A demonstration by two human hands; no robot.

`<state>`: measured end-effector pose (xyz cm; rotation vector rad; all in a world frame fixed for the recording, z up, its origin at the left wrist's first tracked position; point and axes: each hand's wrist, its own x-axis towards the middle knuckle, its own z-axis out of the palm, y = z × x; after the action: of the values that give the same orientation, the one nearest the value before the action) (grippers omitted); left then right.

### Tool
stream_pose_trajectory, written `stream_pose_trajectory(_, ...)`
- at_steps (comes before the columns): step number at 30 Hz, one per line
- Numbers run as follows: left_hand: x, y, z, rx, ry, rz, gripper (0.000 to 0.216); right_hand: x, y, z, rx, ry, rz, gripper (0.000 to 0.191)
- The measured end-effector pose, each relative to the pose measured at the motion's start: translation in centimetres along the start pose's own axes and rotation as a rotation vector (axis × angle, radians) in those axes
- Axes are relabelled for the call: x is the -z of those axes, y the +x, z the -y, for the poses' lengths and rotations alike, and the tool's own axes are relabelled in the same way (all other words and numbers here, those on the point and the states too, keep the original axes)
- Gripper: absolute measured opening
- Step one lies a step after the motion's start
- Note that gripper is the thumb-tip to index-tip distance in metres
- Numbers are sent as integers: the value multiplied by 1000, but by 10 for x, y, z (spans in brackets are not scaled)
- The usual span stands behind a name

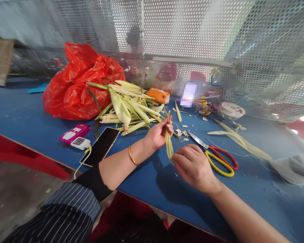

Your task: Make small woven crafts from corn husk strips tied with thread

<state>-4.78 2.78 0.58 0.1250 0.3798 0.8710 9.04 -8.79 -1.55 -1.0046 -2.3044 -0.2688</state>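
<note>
- Left hand (159, 135) grips folded husk strip (168, 145) near its upper end, above blue table (258, 185).
- Right hand (194, 167): fingertips pinch strip's lower end.
- Scissors (206, 146) lie just beside right hand.
- Husk pile (135, 109) beyond left hand, beside red bag (78, 87).

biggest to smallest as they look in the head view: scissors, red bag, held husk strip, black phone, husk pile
1. Red bag
2. Husk pile
3. Scissors and black phone: too close to rank; the scissors stretch longer, but the phone fills a more solid patch
4. Held husk strip, partly covered
</note>
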Motion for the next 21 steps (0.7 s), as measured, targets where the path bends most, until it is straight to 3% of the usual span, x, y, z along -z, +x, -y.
stream_pose_trajectory(9,-2,-1,1,-28,66,3,17,2,1,1,-14,73,27,12)
stream_pose_trajectory(12,-4,-3,4,-55,183,-3,20,7,0,-1,-71,158,-48,13)
stream_pose_trajectory(14,-5,-6,8,-65,325,4,19,10,0,-4,-243,214,-173,14)
stream_pose_trajectory(17,-7,-15,19,-55,568,34,12,10,1,-11,-647,369,-368,14)
stream_pose_trajectory(19,-7,-21,27,-40,701,66,11,7,3,-16,-857,591,-438,19)
stream_pose_trajectory(21,-6,-27,34,-40,805,78,15,5,5,-19,-954,835,-475,22)
